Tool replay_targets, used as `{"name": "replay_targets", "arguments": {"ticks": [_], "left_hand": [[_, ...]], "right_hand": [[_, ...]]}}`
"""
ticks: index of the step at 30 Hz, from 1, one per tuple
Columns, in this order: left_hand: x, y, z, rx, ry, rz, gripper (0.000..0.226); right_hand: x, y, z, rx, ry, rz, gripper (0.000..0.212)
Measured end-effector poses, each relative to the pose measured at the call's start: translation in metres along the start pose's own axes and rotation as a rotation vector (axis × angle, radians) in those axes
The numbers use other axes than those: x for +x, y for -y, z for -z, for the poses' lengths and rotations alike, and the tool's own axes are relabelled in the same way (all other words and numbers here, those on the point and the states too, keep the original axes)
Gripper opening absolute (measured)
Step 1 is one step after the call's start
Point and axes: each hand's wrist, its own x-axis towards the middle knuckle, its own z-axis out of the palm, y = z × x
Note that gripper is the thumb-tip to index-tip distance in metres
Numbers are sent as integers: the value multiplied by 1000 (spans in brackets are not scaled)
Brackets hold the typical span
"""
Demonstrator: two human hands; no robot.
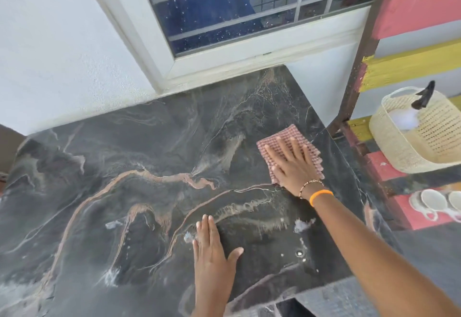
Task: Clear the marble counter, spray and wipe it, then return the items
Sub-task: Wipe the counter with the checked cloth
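The dark marble counter (129, 167) with pink and white veins fills the view and carries no items. Small patches of white spray foam (303, 225) dot its near part. My right hand (294, 164) lies flat, fingers spread, pressing a pink checked cloth (290, 133) onto the counter near its right edge. My left hand (212, 249) rests palm down on the marble close to the front, fingers together, holding nothing.
A cream woven basket (409, 142) with a spray bottle's black trigger (424, 94) poking out sits on a painted wooden shelf (404, 67) to the right. White cups (431, 203) lie on a lower shelf. A window (224, 9) and white wall back the counter.
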Motion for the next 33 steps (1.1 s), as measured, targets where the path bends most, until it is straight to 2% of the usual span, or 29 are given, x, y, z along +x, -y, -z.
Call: {"name": "replay_targets", "arguments": {"ticks": [2,5,10,14,19,23,26,28,33], "left_hand": [[-6,1,-3,41,20,-10,94],[-13,8,-9,42,48,-28,99],[-21,25,-9,-31,29,-16,106],[-32,40,-5,-52,20,7,111],[-52,59,-4,-68,30,32,120],[-69,60,-10,-26,20,60,117],[-79,56,-15,-37,7,25,115],[-85,53,-17,16,26,-14,109],[-94,42,-18,169,90,-55,98]], "right_hand": [[-3,-38,5,18,9,-149,56],[-29,-67,5,8,-3,-278,56],[-74,-33,-5,63,-38,-393,58],[-77,24,-13,80,-14,-247,56],[-74,123,-26,111,33,86,57],[-96,180,-38,90,97,361,57],[-116,174,-41,52,128,477,55],[-123,152,-37,18,134,483,54],[-113,72,-20,21,109,239,54]]}}
